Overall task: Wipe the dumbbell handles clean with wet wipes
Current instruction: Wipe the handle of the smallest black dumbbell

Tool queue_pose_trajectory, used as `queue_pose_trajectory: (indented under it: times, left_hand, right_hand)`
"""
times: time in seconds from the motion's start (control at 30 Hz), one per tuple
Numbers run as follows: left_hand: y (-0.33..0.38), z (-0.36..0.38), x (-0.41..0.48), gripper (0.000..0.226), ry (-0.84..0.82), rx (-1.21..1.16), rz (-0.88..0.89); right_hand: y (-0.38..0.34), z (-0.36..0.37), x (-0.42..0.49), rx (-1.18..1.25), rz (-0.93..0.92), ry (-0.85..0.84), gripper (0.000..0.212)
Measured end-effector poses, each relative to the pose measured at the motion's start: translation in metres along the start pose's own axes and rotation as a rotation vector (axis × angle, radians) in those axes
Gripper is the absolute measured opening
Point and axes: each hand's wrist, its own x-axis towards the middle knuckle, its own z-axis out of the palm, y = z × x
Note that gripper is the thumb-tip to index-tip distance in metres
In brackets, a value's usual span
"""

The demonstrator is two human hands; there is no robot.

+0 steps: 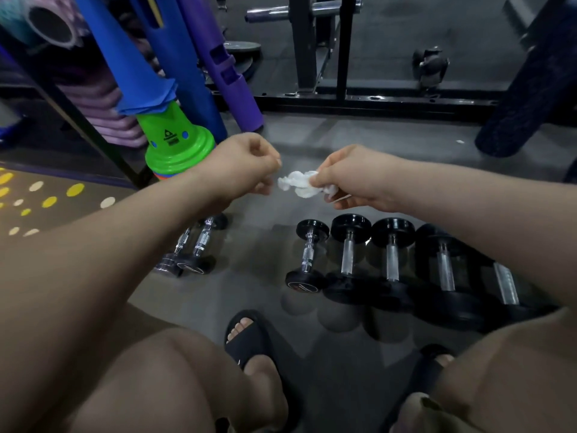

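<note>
Bare knees [150, 385] fill the foreground. Beyond them, a crumpled white wet wipe [296, 182] is pinched at one end by the curled fingers of the right hand [352, 179]. The left hand [246, 165], also curled, sits at the wipe's other end; whether it grips is unclear. Both arms are held out above black chrome-handled dumbbells [348, 256].

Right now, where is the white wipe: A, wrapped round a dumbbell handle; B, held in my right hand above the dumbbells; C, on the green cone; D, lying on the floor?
B: the right hand pinches the crumpled wipe in the air above the dumbbells.
</note>
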Motion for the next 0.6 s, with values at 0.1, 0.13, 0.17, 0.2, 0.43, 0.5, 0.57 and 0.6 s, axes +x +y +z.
queue_pose_trajectory:
  times: [0.1, 0.13, 0.17, 0.2, 0.43, 0.5, 0.57, 0.6]
  left_hand:
    - [0.005, 0.011, -0.007, 0.005, -0.167, -0.145, -0.082]
    - [0.005, 0.014, -0.008, 0.006, -0.194, -0.139, -0.106]
    - [0.004, 0.015, -0.009, 0.008, -0.209, -0.136, -0.119]
    - [0.003, 0.016, -0.009, 0.009, -0.22, -0.151, -0.125]
    - [0.003, 0.006, -0.007, 0.016, -0.247, -0.26, -0.115]
    - [0.005, 0.003, -0.009, 0.022, -0.243, -0.371, -0.146]
    - [0.008, 0.001, -0.009, 0.025, -0.187, -0.44, -0.168]
    - [0.008, 0.0, -0.01, 0.025, -0.154, -0.442, -0.172]
  right_hand:
    - [-0.001, 0.002, -0.002, 0.105, -0.008, -0.03, 0.01]
    - [-0.001, 0.003, -0.002, 0.156, -0.013, -0.06, 0.016]
    - [-0.002, 0.003, -0.003, 0.2, -0.014, -0.089, 0.021]
    - [-0.003, 0.005, -0.004, 0.237, -0.014, -0.115, 0.024]
    - [-0.004, 0.008, -0.003, 0.265, -0.001, -0.086, 0.026]
    - [-0.003, 0.006, -0.005, 0.205, -0.013, -0.134, 0.022]
    - [-0.005, 0.005, -0.006, 0.219, -0.036, -0.152, 0.01]
    - [-0.007, 0.005, -0.005, 0.245, -0.043, -0.152, 0.005]
